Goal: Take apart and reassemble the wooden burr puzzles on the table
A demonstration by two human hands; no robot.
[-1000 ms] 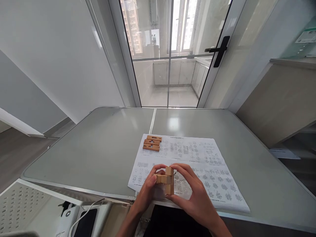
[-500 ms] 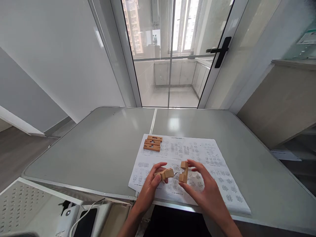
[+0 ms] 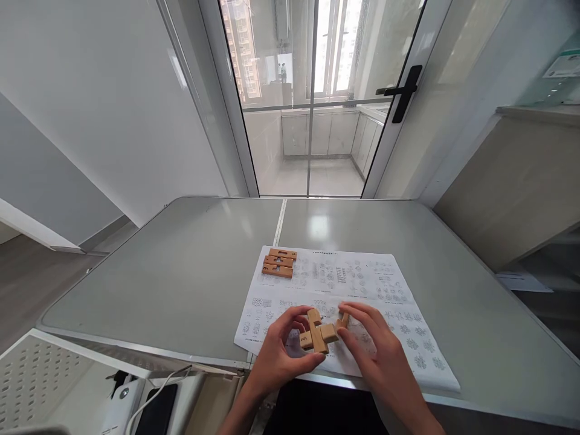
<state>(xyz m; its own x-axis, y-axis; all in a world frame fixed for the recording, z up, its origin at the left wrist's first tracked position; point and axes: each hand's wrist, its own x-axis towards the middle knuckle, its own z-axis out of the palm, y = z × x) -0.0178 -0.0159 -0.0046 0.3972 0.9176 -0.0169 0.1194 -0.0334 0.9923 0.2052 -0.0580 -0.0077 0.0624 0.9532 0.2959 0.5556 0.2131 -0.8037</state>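
Note:
My left hand is closed around two notched wooden puzzle pieces that cross each other, one upright and one lying sideways. The thumb presses near the lower end of the cross. Between the fingertips of my right hand is another wooden puzzle piece, partly covered by the fingers, just right of the cross. Under both hands lies a large white printed sheet with many small diagrams. Three more wooden puzzle pieces rest side by side on its upper left corner.
The grey table has a seam down its middle. At lower left, a white perforated basket stands beside a black phone, a white box and a cable. A glass door is beyond the table.
My left hand has turned its pieces, so the cross shape now shows. My right hand has turned its piece, which is now more hidden by the fingers. The three pieces on the sheet stayed put.

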